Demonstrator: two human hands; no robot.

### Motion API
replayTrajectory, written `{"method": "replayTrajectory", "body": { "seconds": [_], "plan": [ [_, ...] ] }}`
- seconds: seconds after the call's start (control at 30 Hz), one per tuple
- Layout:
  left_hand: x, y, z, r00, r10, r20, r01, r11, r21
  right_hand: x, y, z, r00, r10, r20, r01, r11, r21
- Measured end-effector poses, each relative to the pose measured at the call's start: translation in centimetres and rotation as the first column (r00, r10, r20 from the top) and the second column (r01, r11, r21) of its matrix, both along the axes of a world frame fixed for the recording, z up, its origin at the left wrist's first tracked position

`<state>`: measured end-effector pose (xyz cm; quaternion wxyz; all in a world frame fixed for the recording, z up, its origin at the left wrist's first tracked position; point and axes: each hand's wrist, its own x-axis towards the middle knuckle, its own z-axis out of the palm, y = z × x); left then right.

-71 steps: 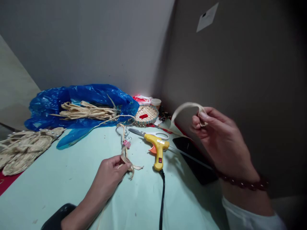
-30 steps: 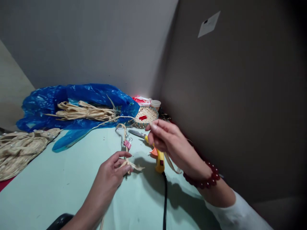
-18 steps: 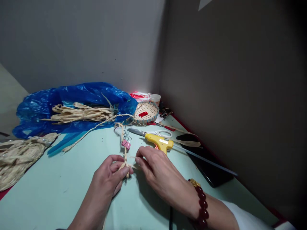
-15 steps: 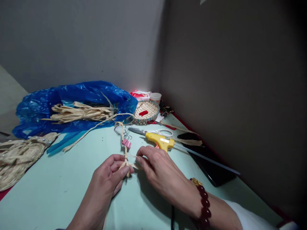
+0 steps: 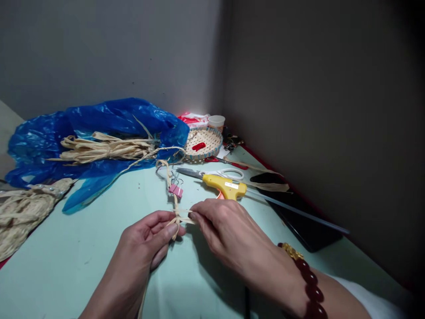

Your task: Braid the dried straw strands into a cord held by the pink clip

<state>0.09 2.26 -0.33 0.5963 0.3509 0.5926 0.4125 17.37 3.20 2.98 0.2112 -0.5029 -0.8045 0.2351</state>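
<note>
A narrow raffia braid (image 5: 175, 204) runs from near the table's middle toward me, its lower end pinched between the thumb and fingers of my left hand (image 5: 151, 237). Loose strand ends fan out at that pinch. My right hand (image 5: 221, 228) holds pale raffia strands (image 5: 186, 219) between thumb and fingertips, drawn out to the right of the braid. A pink binder clip (image 5: 175, 190) grips the braid higher up. Just beyond my right hand lies a yellow glue gun (image 5: 226, 187) with a long clear glue stick (image 5: 295, 212) in its back.
A blue plastic bag (image 5: 126, 108) with a raffia bundle (image 5: 106, 148) lies at the back left. Woven raffia work (image 5: 26, 212) rests at the left edge. Scissors (image 5: 230, 173), a shallow basket (image 5: 212, 150), a paper cup (image 5: 216, 122) and a black phone-like slab (image 5: 308, 235) sit toward the right.
My right hand has drawn its strands slightly tighter to the right of the braid. My left hand keeps its pinch. The whole view has shifted a little.
</note>
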Motion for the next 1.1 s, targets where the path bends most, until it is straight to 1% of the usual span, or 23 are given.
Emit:
{"method": "replayTrajectory", "body": {
  "seconds": [0.1,0.27,0.37,0.43,0.5,0.6,0.67,0.73,0.83,0.9,0.97,1.03,1.1],
  "plan": [
    [0.0,-0.1,0.4,1.000,0.017,0.013,-0.017,1.000,-0.005,0.0,0.0,-0.1,1.000,-0.003,0.020,0.003,1.000,0.023],
    [0.6,-0.3,1.3,0.985,0.137,0.102,-0.133,0.990,-0.045,0.0,0.1,-0.2,0.999,-0.003,0.050,0.002,1.000,0.019],
    [0.9,-0.4,1.7,0.981,0.165,0.105,-0.158,0.984,-0.078,-0.1,0.2,-0.4,0.997,-0.017,0.072,0.016,1.000,0.025],
    [1.0,-0.5,1.7,0.977,0.184,0.105,-0.175,0.981,-0.084,-0.2,0.3,-0.6,0.997,-0.021,0.072,0.018,0.998,0.054],
    [1.1,-0.5,1.6,0.973,0.197,0.123,-0.188,0.979,-0.079,-0.3,0.3,-0.8,1.000,-0.025,0.017,0.022,0.991,0.133],
    [1.1,-0.4,1.3,0.971,0.185,0.152,-0.180,0.982,-0.048,-0.4,0.2,-0.9,0.993,-0.024,-0.116,0.053,0.966,0.254],
    [1.1,-0.4,1.1,0.971,0.185,0.149,-0.182,0.983,-0.036,-0.4,0.0,-0.8,0.984,-0.011,-0.178,0.058,0.964,0.259],
    [1.0,-0.3,0.9,0.975,0.177,0.138,-0.175,0.984,-0.027,-0.5,-0.4,-0.7,0.973,0.002,-0.232,0.054,0.971,0.234],
    [0.7,-0.3,0.6,0.985,0.114,0.127,-0.116,0.993,0.009,-0.8,-0.9,-0.8,0.959,0.020,-0.283,0.047,0.972,0.230],
    [0.4,-0.2,0.4,0.991,0.059,0.121,-0.064,0.997,0.037,-1.0,-1.1,-0.9,0.967,0.033,-0.252,0.035,0.965,0.260],
    [0.1,-0.1,0.2,0.994,0.021,0.109,-0.028,0.997,0.065,-1.2,-1.1,-1.1,0.985,0.044,-0.167,0.007,0.955,0.296],
    [0.1,0.0,0.1,0.995,0.004,0.103,-0.013,0.996,0.089,-1.2,-0.9,-1.3,0.994,0.091,-0.061,-0.066,0.940,0.334],
    [0.1,0.1,0.1,0.994,0.007,0.112,-0.017,0.996,0.093,-1.2,-0.8,-1.5,0.985,0.166,0.041,-0.170,0.918,0.358]
  ]
}}
